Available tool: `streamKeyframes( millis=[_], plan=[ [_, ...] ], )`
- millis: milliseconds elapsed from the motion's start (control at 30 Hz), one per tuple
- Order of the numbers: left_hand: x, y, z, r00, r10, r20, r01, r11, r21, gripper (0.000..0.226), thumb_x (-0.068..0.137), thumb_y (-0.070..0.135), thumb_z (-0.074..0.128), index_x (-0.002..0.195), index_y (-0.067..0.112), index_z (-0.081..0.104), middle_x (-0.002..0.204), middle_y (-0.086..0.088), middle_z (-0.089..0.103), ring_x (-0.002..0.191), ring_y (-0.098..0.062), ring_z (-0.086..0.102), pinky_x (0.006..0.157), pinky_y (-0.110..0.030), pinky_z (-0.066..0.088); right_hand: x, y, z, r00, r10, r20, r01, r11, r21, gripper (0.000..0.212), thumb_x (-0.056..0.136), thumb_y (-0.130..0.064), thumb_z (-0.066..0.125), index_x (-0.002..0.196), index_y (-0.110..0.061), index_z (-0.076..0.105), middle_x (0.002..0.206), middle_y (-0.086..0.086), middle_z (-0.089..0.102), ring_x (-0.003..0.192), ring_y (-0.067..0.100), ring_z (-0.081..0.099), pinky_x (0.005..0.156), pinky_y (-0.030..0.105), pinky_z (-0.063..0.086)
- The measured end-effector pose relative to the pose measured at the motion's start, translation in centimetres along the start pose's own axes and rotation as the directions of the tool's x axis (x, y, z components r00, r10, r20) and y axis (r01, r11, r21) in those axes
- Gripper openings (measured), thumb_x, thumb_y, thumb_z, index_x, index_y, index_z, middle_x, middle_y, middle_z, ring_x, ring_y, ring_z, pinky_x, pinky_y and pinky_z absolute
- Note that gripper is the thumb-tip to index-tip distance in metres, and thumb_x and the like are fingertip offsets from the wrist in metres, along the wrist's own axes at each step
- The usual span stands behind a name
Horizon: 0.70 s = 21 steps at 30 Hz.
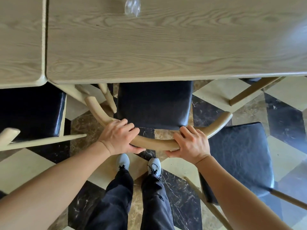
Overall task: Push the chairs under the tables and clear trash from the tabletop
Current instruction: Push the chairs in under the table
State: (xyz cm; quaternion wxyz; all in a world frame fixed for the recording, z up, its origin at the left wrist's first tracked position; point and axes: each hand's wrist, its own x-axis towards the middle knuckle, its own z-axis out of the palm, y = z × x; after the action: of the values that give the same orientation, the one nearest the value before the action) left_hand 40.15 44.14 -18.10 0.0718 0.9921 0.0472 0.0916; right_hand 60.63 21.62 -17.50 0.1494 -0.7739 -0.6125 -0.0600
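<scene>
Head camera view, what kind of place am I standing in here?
Probably a restaurant or café dining room. Two matching wooden tables stand edge to edge, several identical chairs with black padded seats line them, and the floor is patterned marble tile. Both hands grip the middle chair's curved backrest.

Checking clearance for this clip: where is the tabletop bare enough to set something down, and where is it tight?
The big table is bare from its near edge up to the clear plastic wrapper at the far edge; the neighbouring table on the left shows bare too. Tight below: left hand and right hand grip the curved chair back, flanked by two more chairs.
</scene>
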Motion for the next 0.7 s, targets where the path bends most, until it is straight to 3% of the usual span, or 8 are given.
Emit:
streamKeyframes(
  millis=[133,700],
  plan=[
    [0.5,-0.2,-0.1,0.999,-0.029,0.037,0.029,1.000,-0.007,0.068,0.084,0.080,0.049,0.075,0.013,0.058,0.069,-0.002,0.056,0.066,-0.027,0.053,0.055,-0.038,0.045,0.8,0.6,0.1,1.000,-0.018,-0.001,0.018,1.000,0.008,0.052,0.083,-0.067,0.058,0.070,-0.017,0.061,0.069,0.002,0.051,0.059,0.024,0.050,0.049,0.032,0.047],
    [0.8,-0.1,-1.3,0.989,-0.070,0.130,0.078,0.995,-0.056,0.062,0.081,0.075,0.058,0.080,0.012,0.057,0.073,-0.002,0.055,0.070,-0.026,0.051,0.057,-0.035,0.042,1.9,1.4,0.4,0.997,-0.066,0.040,0.065,0.998,0.014,0.055,0.084,-0.070,0.056,0.069,-0.017,0.062,0.071,0.003,0.055,0.064,0.026,0.058,0.051,0.033,0.050]
  ],
)
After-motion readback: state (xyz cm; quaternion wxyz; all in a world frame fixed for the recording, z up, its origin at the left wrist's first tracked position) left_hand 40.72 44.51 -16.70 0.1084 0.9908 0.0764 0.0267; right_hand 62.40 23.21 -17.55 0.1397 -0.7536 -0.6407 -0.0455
